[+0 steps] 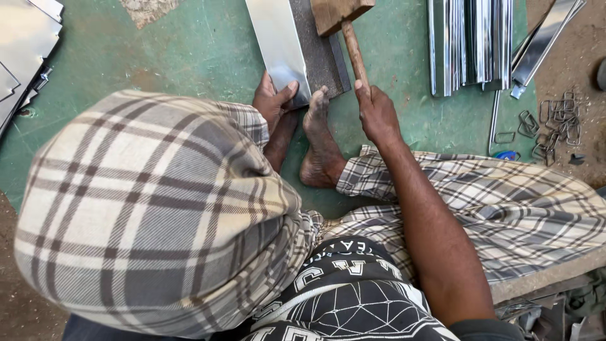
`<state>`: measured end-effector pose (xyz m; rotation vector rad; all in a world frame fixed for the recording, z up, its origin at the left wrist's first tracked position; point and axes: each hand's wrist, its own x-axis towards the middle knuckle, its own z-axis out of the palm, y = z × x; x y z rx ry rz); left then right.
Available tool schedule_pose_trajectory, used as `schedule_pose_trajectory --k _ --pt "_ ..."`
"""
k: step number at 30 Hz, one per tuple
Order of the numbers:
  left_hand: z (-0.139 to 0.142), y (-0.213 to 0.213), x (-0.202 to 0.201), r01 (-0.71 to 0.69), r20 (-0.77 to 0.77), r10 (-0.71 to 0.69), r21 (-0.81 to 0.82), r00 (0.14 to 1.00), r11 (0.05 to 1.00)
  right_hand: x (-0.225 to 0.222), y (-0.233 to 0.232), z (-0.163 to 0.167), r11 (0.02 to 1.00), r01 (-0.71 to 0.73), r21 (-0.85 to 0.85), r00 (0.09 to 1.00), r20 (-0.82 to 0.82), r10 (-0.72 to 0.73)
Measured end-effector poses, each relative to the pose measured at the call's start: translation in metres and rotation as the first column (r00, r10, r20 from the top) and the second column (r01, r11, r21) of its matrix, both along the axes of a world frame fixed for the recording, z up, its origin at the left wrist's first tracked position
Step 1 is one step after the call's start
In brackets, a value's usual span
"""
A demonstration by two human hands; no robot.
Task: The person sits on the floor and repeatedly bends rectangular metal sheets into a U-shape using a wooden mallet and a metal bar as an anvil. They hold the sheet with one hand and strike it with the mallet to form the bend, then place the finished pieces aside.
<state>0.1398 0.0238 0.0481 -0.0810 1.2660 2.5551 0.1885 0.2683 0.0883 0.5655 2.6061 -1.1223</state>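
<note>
One head-worn camera looks steeply down, close above the green floor [208,50].

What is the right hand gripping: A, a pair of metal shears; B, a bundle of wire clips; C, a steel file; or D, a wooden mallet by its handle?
D: the right hand is closed around the handle of the wooden mallet, whose block head sits over the metal strip that the left hand steadies.
</note>
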Motion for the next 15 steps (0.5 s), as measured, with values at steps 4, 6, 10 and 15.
schedule_pose_trajectory --k 4,6,10,15 --pt "-0.001 -0.005 0.01 -0.011 0.139 0.011 0.001 0.99 1.0 0.004 -0.003 0.005 0.999 0.001 -0.052 1.0 -0.022 -0.002" --pt "0.003 -0.014 -0.009 -0.025 0.233 0.037 -0.055 0.972 0.998 0.005 -0.003 0.012 0.989 0.039 -0.141 0.999 0.006 -0.038" --pt "0.019 -0.03 -0.092 -0.188 0.262 0.261 -0.272 0.929 0.944 0.001 -0.001 0.03 0.778 0.361 -0.515 0.916 0.354 -0.191" --pt "0.028 -0.03 -0.165 -0.069 0.337 0.215 -0.396 0.917 0.916 -0.018 -0.016 0.042 0.378 0.367 -0.85 0.928 0.305 -0.216"
